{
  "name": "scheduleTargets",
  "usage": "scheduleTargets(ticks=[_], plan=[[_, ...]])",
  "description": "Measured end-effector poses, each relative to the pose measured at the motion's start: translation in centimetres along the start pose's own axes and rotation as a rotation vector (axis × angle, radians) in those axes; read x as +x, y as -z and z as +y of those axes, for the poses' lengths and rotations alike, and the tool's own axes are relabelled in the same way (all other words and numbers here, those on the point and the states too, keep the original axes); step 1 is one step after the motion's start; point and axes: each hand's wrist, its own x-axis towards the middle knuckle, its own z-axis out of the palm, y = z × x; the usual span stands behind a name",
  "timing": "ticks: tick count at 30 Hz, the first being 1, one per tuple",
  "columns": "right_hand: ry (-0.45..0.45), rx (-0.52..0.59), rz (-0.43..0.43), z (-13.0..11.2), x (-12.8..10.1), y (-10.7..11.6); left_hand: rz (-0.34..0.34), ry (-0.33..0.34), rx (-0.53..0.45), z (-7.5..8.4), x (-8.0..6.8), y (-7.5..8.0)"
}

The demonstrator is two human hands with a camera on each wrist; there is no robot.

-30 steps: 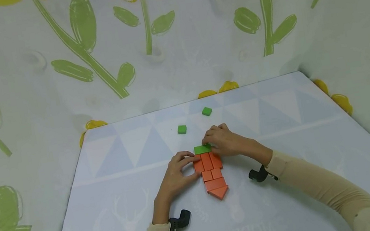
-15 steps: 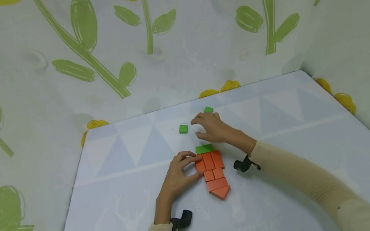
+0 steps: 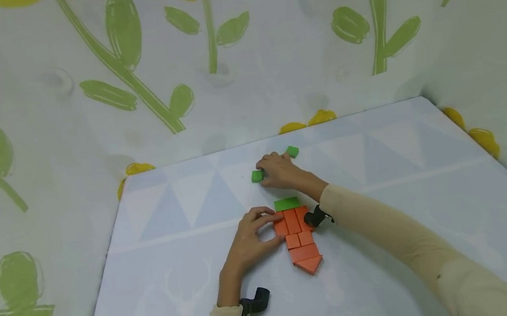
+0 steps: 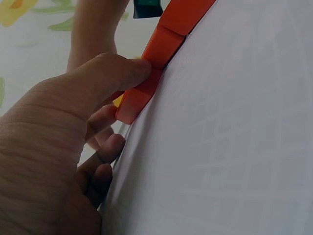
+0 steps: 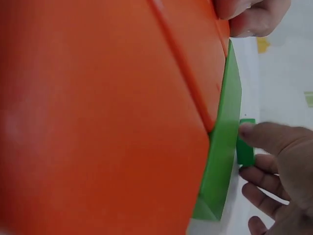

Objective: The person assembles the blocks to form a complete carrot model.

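Note:
In the head view, flat orange blocks point(image 3: 304, 252) lie together in a column, with an orange triangular block point(image 3: 311, 265) at the near end. A long green block point(image 3: 287, 203) lies across the far end. My left hand point(image 3: 248, 240) holds the left orange rectangular block point(image 3: 281, 227) between thumb and fingers; its thumb point(image 4: 132, 72) presses the block's side in the left wrist view. Beyond the column, my right hand point(image 3: 280, 170) pinches a small green block point(image 3: 257, 176). The right wrist view shows its thumb point(image 5: 274, 137) on that green block point(image 5: 245, 152), other fingers at its lower end.
A second small green block point(image 3: 292, 151) lies just behind the right hand. The pale patterned table point(image 3: 165, 291) ends at a back edge against a flower-print curtain point(image 3: 298, 64). The right wrist camera point(image 3: 314, 217) overlaps the column's right side.
My right hand has left the long green block, reached away over the table, and come left onto the small green block. The left hand stays at the orange block.

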Motion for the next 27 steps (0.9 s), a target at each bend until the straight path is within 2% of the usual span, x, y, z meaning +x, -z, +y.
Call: scheduleTargets(ticks=[8,14,19,27], plan=[[0.105,0.050,0.062,0.2,-1.0,1.3,-0.011,0.002,0.006,0.3,0.2,0.2],[0.282,0.125,0.093,0.0,-3.2,2.7,0.021,-0.028,0.009,0.3,0.2,0.6],[0.401,0.082,0.076,-0.1,-4.8,2.4,0.011,-0.018,-0.006,0.1,0.2,0.6],[0.418,0.011,0.037,0.3,-5.5,1.5,-0.002,-0.021,-0.028,-0.2,0.1,0.0]])
